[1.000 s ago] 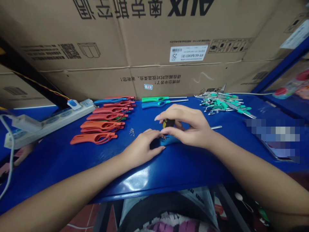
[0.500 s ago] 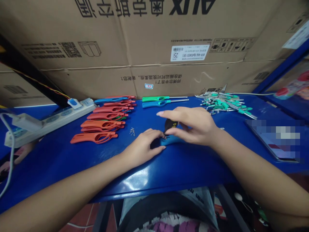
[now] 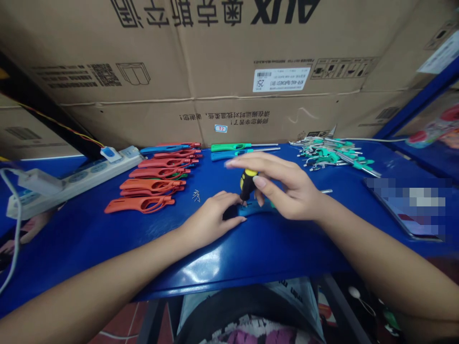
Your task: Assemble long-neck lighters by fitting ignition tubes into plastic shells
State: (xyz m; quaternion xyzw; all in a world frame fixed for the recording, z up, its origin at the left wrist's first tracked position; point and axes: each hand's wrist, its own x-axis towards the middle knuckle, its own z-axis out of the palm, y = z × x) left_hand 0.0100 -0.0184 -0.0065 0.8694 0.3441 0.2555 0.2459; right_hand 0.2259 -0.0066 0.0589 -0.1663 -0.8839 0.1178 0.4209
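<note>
My left hand (image 3: 214,217) rests on the blue table, its thumb and forefinger pinching the left end of a blue lighter body (image 3: 256,208). Above that piece, a short black and yellow screwdriver (image 3: 246,184) stands nearly upright, tip down on it. My right hand (image 3: 287,184) holds the screwdriver's handle between thumb and fingers, with the forefinger stretched over it. A metal rod (image 3: 326,191) shows to the right, partly hidden by my right hand. Small screws (image 3: 196,195) lie in a little pile left of my left hand.
Red, orange and blue lighter bodies (image 3: 139,204) lie stacked at the left. A green lighter (image 3: 229,147) and a blue one lie at the back. Metal rods with teal parts (image 3: 330,154) are heaped right; a phone (image 3: 405,208) is nearer. A power strip (image 3: 86,174) lies far left.
My right hand's fingers have shifted around the screwdriver, its forefinger moving up and left, so more of the black and yellow handle shows. My left hand has stayed in place.
</note>
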